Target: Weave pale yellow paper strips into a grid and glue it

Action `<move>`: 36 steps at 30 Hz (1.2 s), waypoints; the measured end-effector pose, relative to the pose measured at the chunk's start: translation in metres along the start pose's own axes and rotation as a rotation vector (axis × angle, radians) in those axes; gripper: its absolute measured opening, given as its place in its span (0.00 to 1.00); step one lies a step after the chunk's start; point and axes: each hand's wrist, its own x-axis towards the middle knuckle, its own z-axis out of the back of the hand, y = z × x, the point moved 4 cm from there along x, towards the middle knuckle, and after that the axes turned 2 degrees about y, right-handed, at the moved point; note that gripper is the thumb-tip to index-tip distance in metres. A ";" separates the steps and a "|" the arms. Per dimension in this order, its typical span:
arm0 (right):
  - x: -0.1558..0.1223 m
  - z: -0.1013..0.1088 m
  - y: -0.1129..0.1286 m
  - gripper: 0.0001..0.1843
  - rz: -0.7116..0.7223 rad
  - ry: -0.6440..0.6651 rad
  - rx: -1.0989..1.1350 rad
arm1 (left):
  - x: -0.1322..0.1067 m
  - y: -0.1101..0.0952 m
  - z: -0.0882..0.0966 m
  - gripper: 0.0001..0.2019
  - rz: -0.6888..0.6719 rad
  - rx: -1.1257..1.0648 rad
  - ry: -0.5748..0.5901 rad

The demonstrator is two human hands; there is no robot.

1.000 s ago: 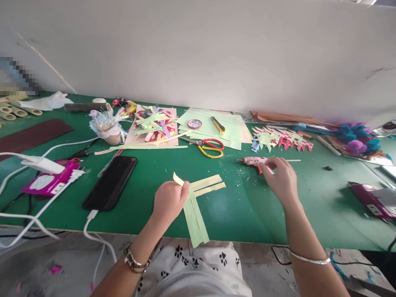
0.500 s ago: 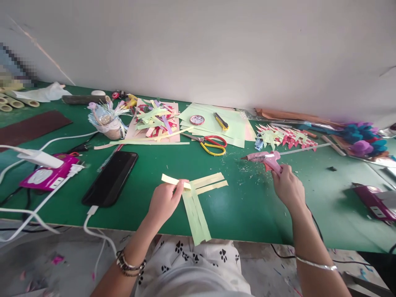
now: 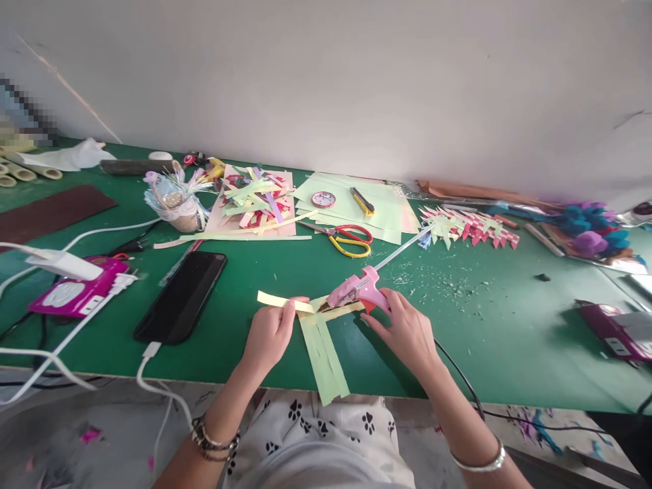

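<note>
My left hand (image 3: 269,331) pinches a pale yellow paper strip (image 3: 275,299) between thumb and fingers, at the top of the joined green paper strips (image 3: 324,360). These green strips lie side by side and reach down to the table's front edge. More yellow strips (image 3: 342,313) stick out to the right from the same corner. My right hand (image 3: 407,333) is closed around the handle of a pink glue gun (image 3: 359,288), its nozzle at the paper corner close to my left fingertips. A long glue stick (image 3: 405,246) juts from the gun's back.
On the green table (image 3: 244,272) lie a black phone (image 3: 180,295), scissors (image 3: 349,240), a cutter knife (image 3: 362,202) on green paper sheets, and a heap of paper strips (image 3: 257,197). Purple power strips (image 3: 81,288) with white cables stand at the left and right. A woven paper piece (image 3: 468,227) lies behind.
My right hand has brought the glue gun leftward and down, from the open table to the paper corner. My left hand has shifted slightly left, still holding the yellow strip.
</note>
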 end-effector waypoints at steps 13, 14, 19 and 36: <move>-0.002 -0.002 0.007 0.21 0.066 0.014 -0.134 | 0.000 0.003 -0.002 0.26 -0.004 0.006 -0.001; -0.002 -0.002 0.007 0.21 0.066 0.015 -0.137 | 0.000 0.002 -0.002 0.26 -0.009 0.012 -0.003; -0.003 0.000 0.007 0.19 0.070 0.012 -0.159 | -0.001 0.002 -0.002 0.26 -0.017 0.020 -0.004; -0.008 0.006 -0.014 0.18 -0.020 -0.016 -0.244 | 0.000 0.005 -0.004 0.27 0.013 0.002 0.013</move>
